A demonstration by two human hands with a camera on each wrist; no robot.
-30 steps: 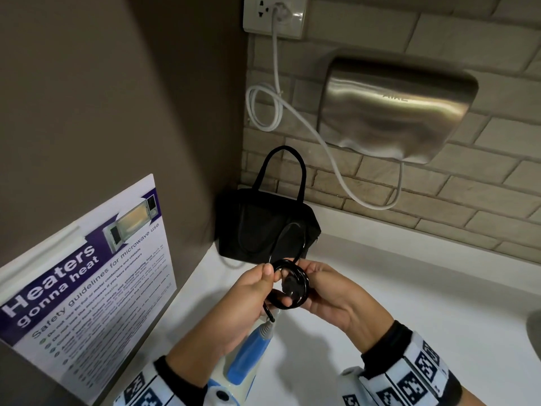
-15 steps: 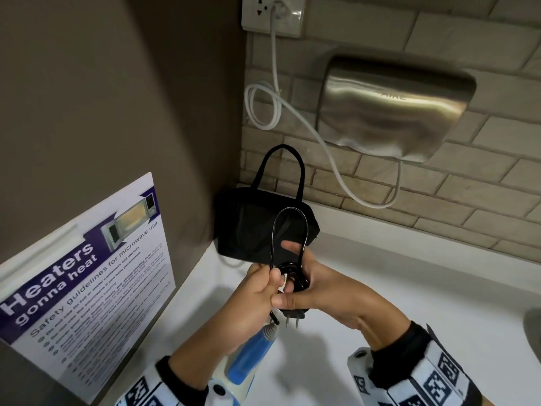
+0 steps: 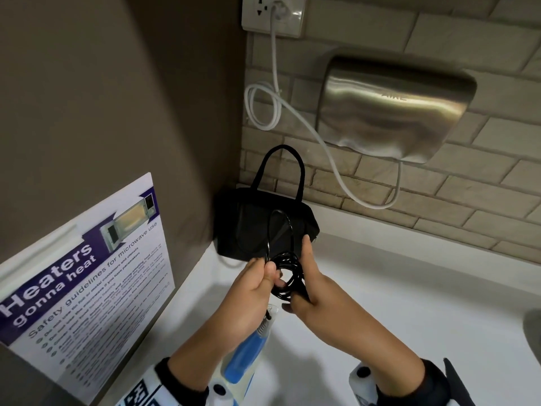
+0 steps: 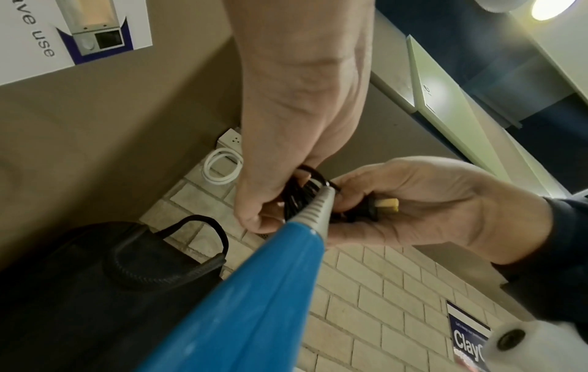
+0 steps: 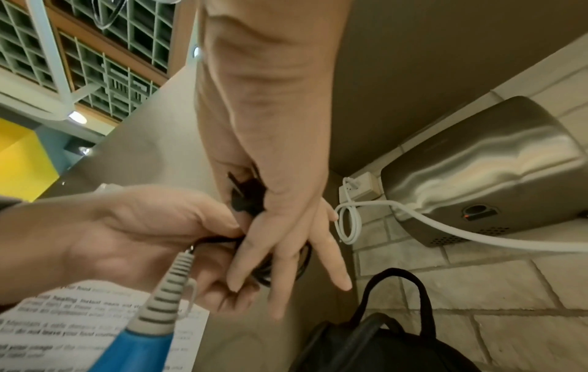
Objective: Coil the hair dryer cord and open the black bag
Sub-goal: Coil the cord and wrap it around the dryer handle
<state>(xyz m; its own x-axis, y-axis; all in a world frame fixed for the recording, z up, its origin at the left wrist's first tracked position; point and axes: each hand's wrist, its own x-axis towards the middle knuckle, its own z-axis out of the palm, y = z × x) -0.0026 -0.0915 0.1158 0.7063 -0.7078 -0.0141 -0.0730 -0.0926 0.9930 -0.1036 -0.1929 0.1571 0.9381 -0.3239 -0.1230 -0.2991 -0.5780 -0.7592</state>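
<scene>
Both hands hold the black hair dryer cord as a small coil above the white counter. My left hand pinches the coil's left side. My right hand stands with fingers straight up beside the coil, thumb over the strands. In the left wrist view the plug lies in the right palm. One loose loop rises above the coil. The blue and white hair dryer hangs under my left wrist. The black bag stands in the corner just behind the hands, handles up; I cannot tell whether it is zipped.
A steel hand dryer hangs on the brick wall, its white cable looping to a socket. A microwave safety poster leans on the left wall. The white counter stretches right toward a grey rim.
A loop of cord has come up above the round coil. My right hand has turned, fingers now straight up beside the coil. The plug no longer hangs below the hands.
</scene>
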